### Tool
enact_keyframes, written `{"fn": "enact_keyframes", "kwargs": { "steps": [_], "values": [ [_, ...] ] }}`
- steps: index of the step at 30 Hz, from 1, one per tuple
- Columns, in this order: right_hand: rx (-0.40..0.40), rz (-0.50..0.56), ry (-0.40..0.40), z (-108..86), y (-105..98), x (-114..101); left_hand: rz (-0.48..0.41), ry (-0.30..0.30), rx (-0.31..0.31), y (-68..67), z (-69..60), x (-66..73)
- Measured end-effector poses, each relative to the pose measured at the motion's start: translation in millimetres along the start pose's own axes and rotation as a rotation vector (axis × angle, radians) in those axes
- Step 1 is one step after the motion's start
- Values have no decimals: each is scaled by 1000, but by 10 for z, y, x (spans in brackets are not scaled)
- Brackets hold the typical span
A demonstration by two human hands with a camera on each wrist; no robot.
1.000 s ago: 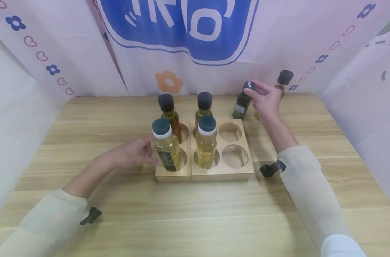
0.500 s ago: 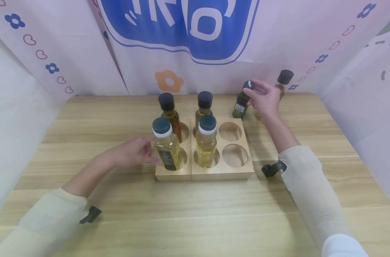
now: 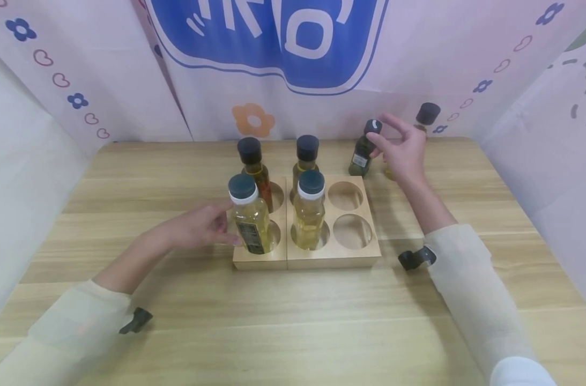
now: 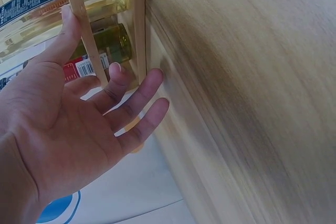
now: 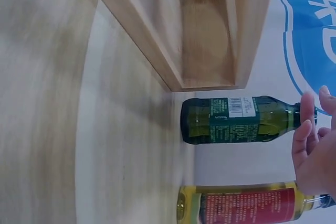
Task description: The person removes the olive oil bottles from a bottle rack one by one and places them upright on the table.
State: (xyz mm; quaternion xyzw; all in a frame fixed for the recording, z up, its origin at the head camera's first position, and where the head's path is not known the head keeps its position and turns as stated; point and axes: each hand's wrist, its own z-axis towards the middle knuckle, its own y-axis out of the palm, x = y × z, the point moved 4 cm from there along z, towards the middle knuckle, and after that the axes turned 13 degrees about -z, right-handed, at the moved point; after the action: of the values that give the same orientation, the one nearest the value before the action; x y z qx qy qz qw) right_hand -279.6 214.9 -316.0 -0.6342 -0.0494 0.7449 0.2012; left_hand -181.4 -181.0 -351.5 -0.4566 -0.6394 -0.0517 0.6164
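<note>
At the wooden rack (image 3: 333, 261), my left hand (image 3: 198, 228) rests by the left side with relaxed fingers. In the left wrist view its thumb (image 4: 65, 32) lies against the rack's edge, beside a clear bottle of pale yellow oil (image 3: 251, 222). My right hand (image 3: 405, 153) is behind the rack's right end, thumb and index finger parted around the black cap of a dark green glass bottle (image 3: 360, 161). That bottle stands upright on the table. A red-labelled oil bottle (image 5: 249, 205) stands right of it, partly hidden by the right hand in the head view.
The rack also holds a second pale yellow oil bottle (image 3: 309, 217) and two black-capped bottles behind, one with dark amber oil (image 3: 258, 174). Two round holes at the rack's right hold nothing. A printed cloth backdrop (image 3: 215, 96) rises behind the table.
My right hand has loosened from the green bottle's cap, its index finger lifting and the hand shifting slightly right. The bottle stays in place. My left hand keeps its place at the rack.
</note>
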Motion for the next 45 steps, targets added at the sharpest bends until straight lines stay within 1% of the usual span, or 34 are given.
{"fn": "enact_keyframes", "kwargs": {
  "steps": [4, 10, 14, 18, 21, 24, 27, 29, 31, 34, 36, 38, 41, 45],
  "values": [
    [0, 21, -52, -42, -30, -55, 5, -6, 1, 0, 3, -11],
    [-13, 76, -93, -100, -61, -168, 5, -15, 6, 4, -2, -9],
    [-18, 103, -112, -158, -66, -260, 0, -10, 12, 3, -9, -8],
    [-32, 174, -108, -244, -58, -350, 0, 0, 10, 9, -14, -18],
    [-63, 237, -120, -317, -38, -429, -2, 0, 10, 11, -17, -22],
    [-109, 280, -142, -390, -11, -505, -5, -5, 12, 11, -21, -17],
    [-157, 297, -160, -460, 17, -558, -8, -10, 12, 10, -25, -14],
    [-184, 288, -177, -502, 35, -581, -9, -8, 11, 9, -25, -13],
    [-203, 270, -215, -539, 55, -600, -6, -3, 10, 10, -22, -11],
    [-210, 241, -296, -592, 81, -632, -2, 2, 10, 10, -19, -5],
    [-209, 234, -349, -627, 96, -661, -1, -2, 12, 10, -20, -1],
    [-222, 243, -384, -665, 112, -691, -5, -7, 12, 11, -19, 2],
    [-267, 271, -429, -731, 140, -742, -16, -15, 13, 12, -18, 7],
    [-361, 295, -503, -819, 191, -803, -16, -25, 17, 14, -14, 9]
  ]
}}
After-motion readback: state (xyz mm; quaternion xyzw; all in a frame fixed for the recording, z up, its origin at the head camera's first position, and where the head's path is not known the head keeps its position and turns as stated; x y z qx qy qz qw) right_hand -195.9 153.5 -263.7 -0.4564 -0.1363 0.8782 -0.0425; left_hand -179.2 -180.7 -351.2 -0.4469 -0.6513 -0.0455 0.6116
